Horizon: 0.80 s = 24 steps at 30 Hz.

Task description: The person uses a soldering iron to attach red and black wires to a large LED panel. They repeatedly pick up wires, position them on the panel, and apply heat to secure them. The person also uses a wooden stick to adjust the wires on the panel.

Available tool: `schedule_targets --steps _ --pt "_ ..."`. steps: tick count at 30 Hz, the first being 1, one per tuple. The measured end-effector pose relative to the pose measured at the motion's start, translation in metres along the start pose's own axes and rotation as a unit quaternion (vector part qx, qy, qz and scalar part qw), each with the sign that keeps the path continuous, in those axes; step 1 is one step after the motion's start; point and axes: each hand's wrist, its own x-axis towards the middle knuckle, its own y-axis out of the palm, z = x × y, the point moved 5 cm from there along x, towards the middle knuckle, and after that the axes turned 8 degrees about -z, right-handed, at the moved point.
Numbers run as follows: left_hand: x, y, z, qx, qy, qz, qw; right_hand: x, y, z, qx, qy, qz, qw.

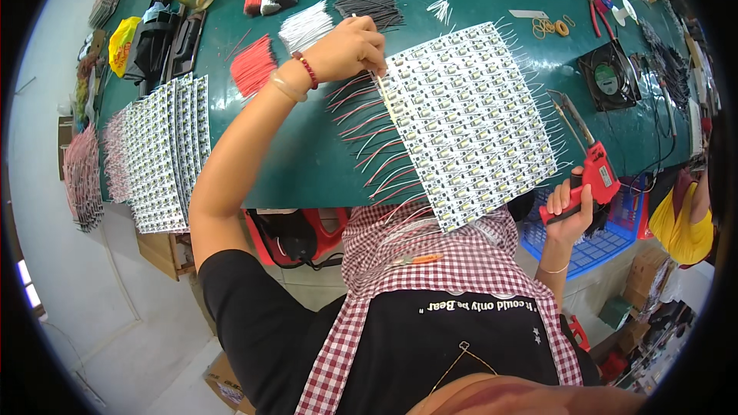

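A white panel of small LED circuit boards [473,123] lies tilted at the table's front edge, its near corner over my apron. Red, white and black wires [377,131] stick out along its left side, thin pale ones along its right. My left hand [355,48] is closed in a pinch at the panel's upper left corner; its fingertips hide what they grip. Just under them a thin pale strip [385,96] runs along the panel's edge. My right hand [570,207] is wrapped round the handle of a red soldering gun [600,174], its tip pointing up beside the panel's right edge.
On the green table [300,161] lie red wires [254,66], white wires [306,27] and black wires [370,6]. Finished-looking LED panels [165,154] are stacked at the left. A black fan [607,75] and red-handled pliers [596,15] lie right. A blue basket [607,234] stands below.
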Motion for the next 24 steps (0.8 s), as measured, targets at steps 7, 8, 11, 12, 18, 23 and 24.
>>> schedule_targets --steps 7,8,11,12,18,23,24 --pt "-0.009 -0.034 -0.009 -0.031 -0.078 -0.111 0.990 0.004 -0.003 0.002 0.014 0.004 0.013 1.000" --pt "-0.004 -0.033 -0.015 -0.042 -0.090 -0.116 0.988 0.004 -0.003 0.002 0.014 0.005 0.011 1.000" --pt "0.010 -0.012 -0.023 -0.021 -0.030 -0.127 0.991 0.004 -0.003 0.001 0.011 0.011 0.018 1.000" --pt "0.012 -0.006 -0.024 -0.020 -0.029 -0.120 0.992 0.004 -0.003 0.001 0.011 0.012 0.021 1.000" --pt "0.017 0.015 -0.025 0.006 -0.019 -0.094 0.995 -0.005 -0.015 -0.005 0.011 0.028 0.014 0.999" --pt "0.015 0.015 -0.022 0.004 -0.017 -0.085 0.996 -0.005 -0.020 -0.007 0.015 0.032 0.002 0.999" --pt "0.016 0.019 -0.020 -0.006 -0.021 -0.082 0.996 -0.005 -0.021 -0.008 0.017 0.032 0.002 0.999"
